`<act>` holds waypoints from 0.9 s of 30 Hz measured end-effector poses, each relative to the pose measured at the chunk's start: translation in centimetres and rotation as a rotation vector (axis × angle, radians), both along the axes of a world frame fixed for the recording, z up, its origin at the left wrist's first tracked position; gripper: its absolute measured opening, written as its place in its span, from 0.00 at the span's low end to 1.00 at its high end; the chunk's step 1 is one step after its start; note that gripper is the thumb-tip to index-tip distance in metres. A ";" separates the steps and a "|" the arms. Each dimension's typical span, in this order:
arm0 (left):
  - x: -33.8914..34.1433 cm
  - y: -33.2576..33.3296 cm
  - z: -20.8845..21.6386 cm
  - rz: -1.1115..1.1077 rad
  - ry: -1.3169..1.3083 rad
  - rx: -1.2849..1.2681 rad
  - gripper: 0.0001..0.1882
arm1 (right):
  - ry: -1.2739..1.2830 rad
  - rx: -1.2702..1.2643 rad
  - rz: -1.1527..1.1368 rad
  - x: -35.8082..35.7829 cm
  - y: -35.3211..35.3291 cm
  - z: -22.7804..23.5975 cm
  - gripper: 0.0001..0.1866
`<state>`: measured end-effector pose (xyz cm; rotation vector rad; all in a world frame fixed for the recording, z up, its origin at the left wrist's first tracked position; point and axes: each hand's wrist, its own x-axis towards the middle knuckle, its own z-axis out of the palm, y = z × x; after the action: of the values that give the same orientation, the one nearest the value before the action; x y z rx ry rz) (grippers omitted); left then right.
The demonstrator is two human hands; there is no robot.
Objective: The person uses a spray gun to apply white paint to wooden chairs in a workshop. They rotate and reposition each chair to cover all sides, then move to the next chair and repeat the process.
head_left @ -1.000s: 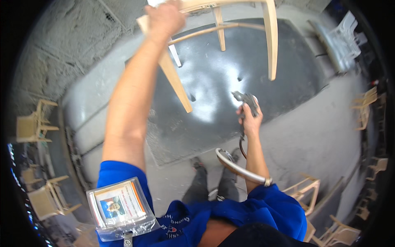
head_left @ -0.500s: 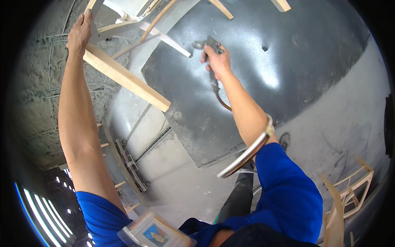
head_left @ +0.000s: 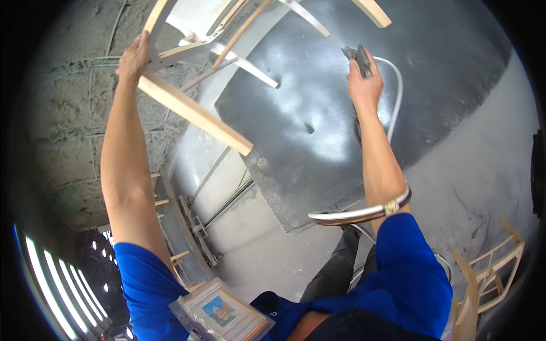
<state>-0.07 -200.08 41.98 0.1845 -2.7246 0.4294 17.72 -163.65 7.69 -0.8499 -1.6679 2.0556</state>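
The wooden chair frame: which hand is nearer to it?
Left. The left hand grips the wooden chair frame; the right hand is apart from it, holding a spray gun.

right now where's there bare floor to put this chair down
The dark floor panel is mostly bare between the wooden chair in the left hand and the right hand with its spray gun. The pale dusty floor at right is bare too. It is crowded by the hose and the chair frames lower right.

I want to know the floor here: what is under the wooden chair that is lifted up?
Under the chair lies a dark grey mat on the dusty floor. The chair legs hide parts of it.
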 end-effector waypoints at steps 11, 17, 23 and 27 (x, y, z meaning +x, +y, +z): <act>0.3 1.7 4.3 -0.013 -0.329 0.097 0.47 | 0.700 0.380 0.748 7.6 -0.4 11.6 0.25; 5.0 6.9 5.5 0.083 -0.383 -0.061 0.40 | 0.677 0.039 0.638 7.1 -2.0 16.0 0.23; 11.3 11.5 4.0 0.020 -0.350 -0.227 0.33 | 0.398 0.094 0.477 -3.0 -6.3 16.9 0.23; 13.7 12.1 2.3 -0.135 -0.220 -0.233 0.29 | 0.373 0.361 0.163 -5.5 -4.9 15.5 0.25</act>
<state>13.58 -188.01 44.28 -0.1152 -2.8458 0.7618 12.25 -168.56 23.14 -0.2050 -1.8511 1.7863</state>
